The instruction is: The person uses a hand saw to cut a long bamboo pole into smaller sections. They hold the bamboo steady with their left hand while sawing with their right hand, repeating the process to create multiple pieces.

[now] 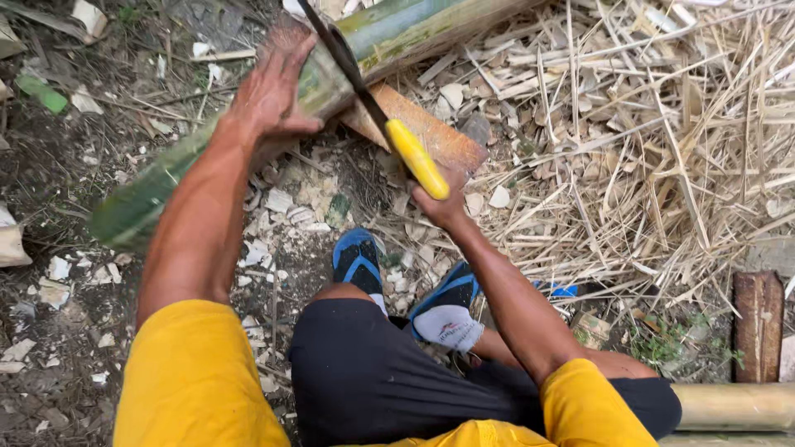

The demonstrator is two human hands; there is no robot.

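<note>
Left hand (269, 91) lies open, palm down, on a thick green bamboo pole (166, 178) that runs diagonally from lower left to upper right over a wooden block (431, 132) on the ground (74, 165); right hand (439, 203) is closed around the yellow handle of a dark-bladed machete (364, 91), blade laid across the pole just beside the left hand. Pale wood chips (281, 207) lie under the pole near two blue shoes (358, 258), dry bamboo splinters (654, 141) pile at right. A rusty flat plate (758, 324) stands at right edge above another pale bamboo pole (733, 406); no containers or labels discernible.
</note>
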